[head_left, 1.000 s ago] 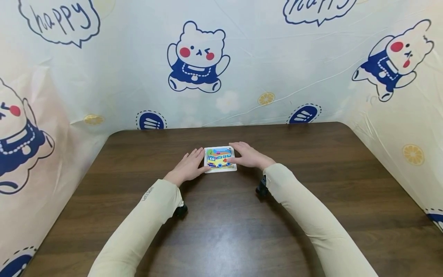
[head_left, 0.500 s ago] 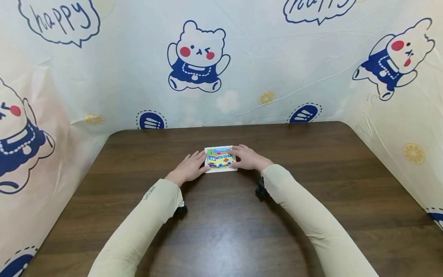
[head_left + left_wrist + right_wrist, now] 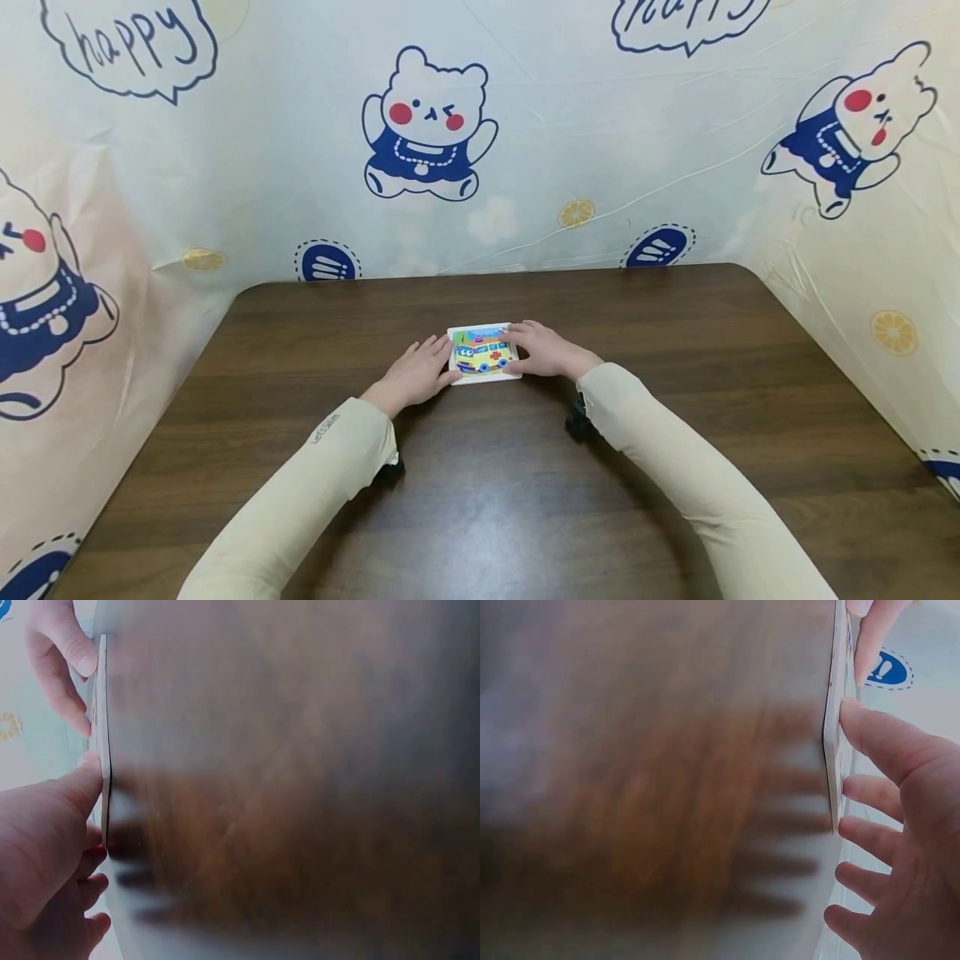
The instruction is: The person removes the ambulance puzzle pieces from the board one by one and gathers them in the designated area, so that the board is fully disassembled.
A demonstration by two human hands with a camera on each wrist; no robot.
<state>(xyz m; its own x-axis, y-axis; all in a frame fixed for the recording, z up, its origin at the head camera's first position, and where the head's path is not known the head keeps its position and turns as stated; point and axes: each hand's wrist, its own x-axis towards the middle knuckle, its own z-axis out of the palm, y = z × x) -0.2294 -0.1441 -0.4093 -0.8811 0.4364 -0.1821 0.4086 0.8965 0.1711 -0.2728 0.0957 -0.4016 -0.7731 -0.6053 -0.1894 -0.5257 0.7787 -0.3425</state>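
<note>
A flat, white-framed picture board with a yellow ambulance on it lies in the middle of the table. At its left side my left hand touches it, thumb near the front left corner and fingers along the left edge. My right hand rests on the right side, fingers and thumb spread over the picture. Both wrist views show the board's thin edge side-on. In the right wrist view, the right thumb and some fingertips meet the board, while the other fingers extend past it.
The dark wooden table has rounded far corners. A patterned cloth backdrop with bears surrounds its back and sides. Small black wrist cameras hang under both cuffs.
The board has slid a little toward me and slightly right, both hands moving with it. The right fingers reach less far past the board's top edge than before.
</note>
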